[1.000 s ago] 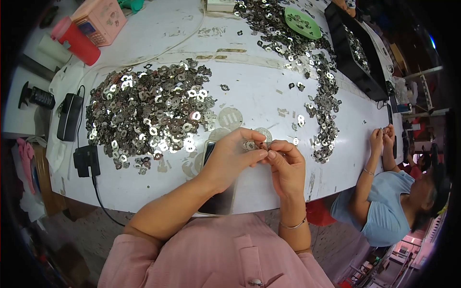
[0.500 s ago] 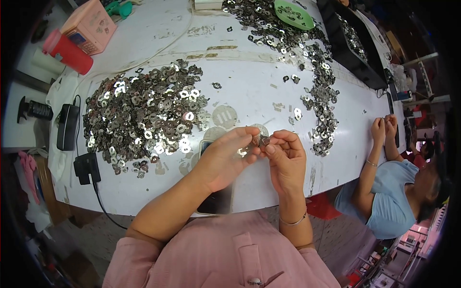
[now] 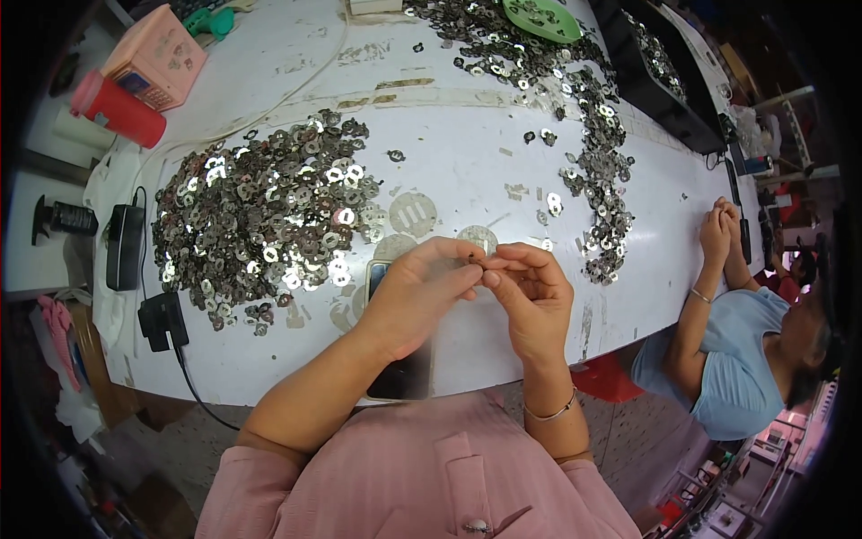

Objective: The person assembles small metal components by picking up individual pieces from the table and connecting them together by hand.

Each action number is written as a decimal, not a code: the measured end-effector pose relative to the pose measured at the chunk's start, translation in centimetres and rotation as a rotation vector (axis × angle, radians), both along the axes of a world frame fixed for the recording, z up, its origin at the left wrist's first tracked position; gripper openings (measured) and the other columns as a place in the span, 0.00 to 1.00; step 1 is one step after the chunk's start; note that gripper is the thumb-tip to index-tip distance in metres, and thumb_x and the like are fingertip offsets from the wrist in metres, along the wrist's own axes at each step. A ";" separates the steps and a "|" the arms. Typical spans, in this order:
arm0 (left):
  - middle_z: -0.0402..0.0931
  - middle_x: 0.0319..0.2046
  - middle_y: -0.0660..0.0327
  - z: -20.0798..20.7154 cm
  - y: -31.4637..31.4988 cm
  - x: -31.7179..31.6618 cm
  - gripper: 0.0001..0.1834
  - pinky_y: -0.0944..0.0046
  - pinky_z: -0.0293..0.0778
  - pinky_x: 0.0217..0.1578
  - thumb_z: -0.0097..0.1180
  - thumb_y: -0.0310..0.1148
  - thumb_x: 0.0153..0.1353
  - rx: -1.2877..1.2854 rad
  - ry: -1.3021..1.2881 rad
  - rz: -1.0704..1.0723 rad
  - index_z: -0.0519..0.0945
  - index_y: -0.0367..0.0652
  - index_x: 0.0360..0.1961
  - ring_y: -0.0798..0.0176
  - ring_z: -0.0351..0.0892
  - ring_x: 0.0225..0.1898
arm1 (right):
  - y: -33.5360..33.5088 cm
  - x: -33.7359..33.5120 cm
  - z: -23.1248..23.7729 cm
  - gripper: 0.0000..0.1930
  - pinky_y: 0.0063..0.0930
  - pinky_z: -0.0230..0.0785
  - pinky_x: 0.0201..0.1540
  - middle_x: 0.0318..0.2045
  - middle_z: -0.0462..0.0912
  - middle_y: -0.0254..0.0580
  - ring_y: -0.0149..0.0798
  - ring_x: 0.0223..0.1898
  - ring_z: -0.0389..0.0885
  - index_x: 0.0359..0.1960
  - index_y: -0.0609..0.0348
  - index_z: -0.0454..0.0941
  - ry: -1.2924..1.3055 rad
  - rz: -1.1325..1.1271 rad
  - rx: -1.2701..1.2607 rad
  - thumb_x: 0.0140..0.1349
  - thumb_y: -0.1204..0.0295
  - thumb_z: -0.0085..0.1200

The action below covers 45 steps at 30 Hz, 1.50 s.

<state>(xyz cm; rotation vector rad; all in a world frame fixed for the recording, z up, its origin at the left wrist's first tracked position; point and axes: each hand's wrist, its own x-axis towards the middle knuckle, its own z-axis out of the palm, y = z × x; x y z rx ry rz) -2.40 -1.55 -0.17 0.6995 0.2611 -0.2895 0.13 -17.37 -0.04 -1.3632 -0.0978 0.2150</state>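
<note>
Over the near middle of the white table, my left hand (image 3: 415,301) and my right hand (image 3: 539,305) meet at the fingertips. Both are closed in a pinch around a small dark metal piece (image 3: 476,258), mostly covered by the fingers. A phone (image 3: 401,377) lies under my left wrist, partly hidden. To the left spreads a large heap of small flat metal pieces (image 3: 260,211) with cut-out centres. A narrower band of similar metal pieces (image 3: 603,171) runs along the right.
A green dish (image 3: 542,20) and a long black bin (image 3: 660,76) are at the far right. A red tumbler (image 3: 121,110), pink box (image 3: 162,58) and black power adapter (image 3: 164,321) stand left. Beyond the right edge sits a co-worker in a blue shirt (image 3: 741,359).
My fingertips have come closer together, now covering the metal piece that showed more plainly between them. A shiny bit by my left fingers is out of sight. The view has shifted slightly.
</note>
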 end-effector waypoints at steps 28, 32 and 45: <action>0.75 0.36 0.56 -1.3 1.1 0.3 0.12 0.64 0.70 0.37 0.51 0.39 0.62 -0.287 0.078 -0.020 0.73 0.43 0.26 0.59 0.75 0.36 | -5.0 4.0 0.8 0.13 0.36 0.64 0.43 0.36 0.80 0.43 0.45 0.38 0.74 0.42 0.59 0.78 -0.685 -0.064 -1.237 0.54 0.81 0.53; 0.75 0.36 0.57 -0.6 0.9 0.3 0.11 0.66 0.70 0.37 0.50 0.38 0.64 -0.222 0.130 -0.017 0.75 0.42 0.29 0.61 0.76 0.37 | -4.9 4.0 0.0 0.14 0.37 0.66 0.43 0.38 0.80 0.44 0.48 0.38 0.74 0.42 0.59 0.78 -0.697 -0.070 -1.242 0.53 0.83 0.52; 0.73 0.38 0.65 0.3 -0.9 -0.3 0.18 0.70 0.72 0.37 0.59 0.23 0.57 0.126 -0.060 -0.127 0.76 0.46 0.49 0.69 0.74 0.38 | -2.2 1.9 0.1 0.12 0.20 0.72 0.43 0.38 0.79 0.37 0.29 0.39 0.79 0.46 0.64 0.74 0.162 0.052 0.087 0.59 0.83 0.53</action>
